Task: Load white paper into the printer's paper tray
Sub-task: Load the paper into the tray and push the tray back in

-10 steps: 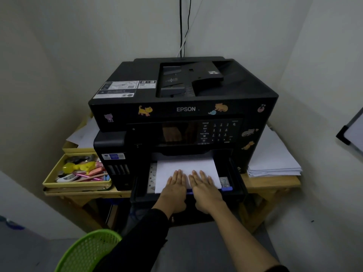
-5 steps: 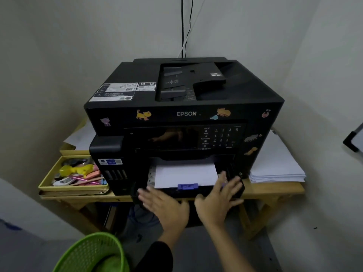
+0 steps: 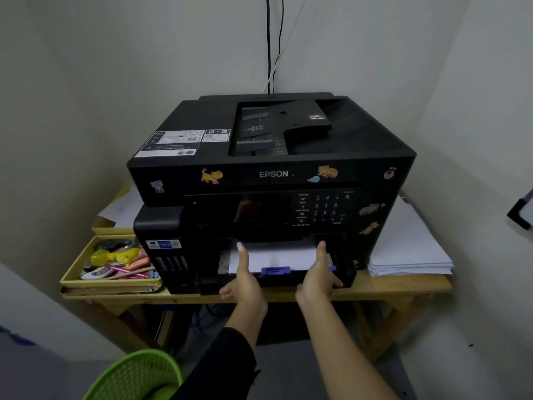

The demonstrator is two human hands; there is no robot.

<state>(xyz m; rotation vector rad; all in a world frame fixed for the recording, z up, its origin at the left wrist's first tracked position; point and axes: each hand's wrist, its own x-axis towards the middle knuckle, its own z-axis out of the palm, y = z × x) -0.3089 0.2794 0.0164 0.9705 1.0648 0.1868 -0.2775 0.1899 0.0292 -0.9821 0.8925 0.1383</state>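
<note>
White paper (image 3: 281, 256): lying flat in the paper tray, its near edge sitting against a blue paper guide (image 3: 275, 270).
Paper tray (image 3: 284, 280): sticking partway out of the lower front of the Epson printer, with paper showing on top.
Epson printer (image 3: 360, 140): black, sitting on a wooden table (image 3: 403, 285), with cat stickers (image 3: 212, 176) dotting its front.
Left hand (image 3: 245, 284): gripping the tray's front edge left of the guide, thumb stretching forward over the paper, fingers curling under the edge.
Right hand (image 3: 317, 281): gripping the front edge right of the guide, thumb reaching along the paper's right side, fingers wrapping the edge.
Spare paper stack (image 3: 409, 255): lying on the table just right of the printer.
Yellow tray (image 3: 115, 284): sitting left of the printer, holding pens and small stationery.
Green basket (image 3: 135, 373): standing on the floor at lower left.
Cables (image 3: 269, 53): running up the wall behind the printer.
</note>
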